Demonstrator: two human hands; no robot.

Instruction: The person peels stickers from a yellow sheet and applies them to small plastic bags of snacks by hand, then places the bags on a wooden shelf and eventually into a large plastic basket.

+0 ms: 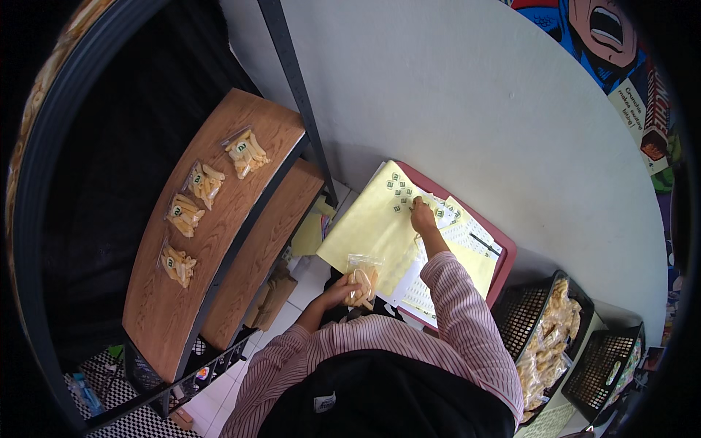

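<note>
My left hand (335,293) grips a clear plastic bag of pale stick-shaped snacks (362,284) close to my body. No label shows on the side of this bag facing up. My right hand (423,217) reaches onto a yellow sticker sheet (367,219), its fingertips bent down beside several round printed stickers (398,191). Whether a sticker is between those fingers is hidden. Under the sheet lie white printed sheets (472,235) and more yellow backing paper (471,263), on a dark red tray (506,254).
Several bagged snacks with round stickers (246,153) lie on a wood-grain shelf (159,312) at left, above a lower shelf (263,246). A black pen (484,242) rests on the papers. At right, a black plastic basket (515,317) holds many snack bags (547,345), beside another basket (594,367).
</note>
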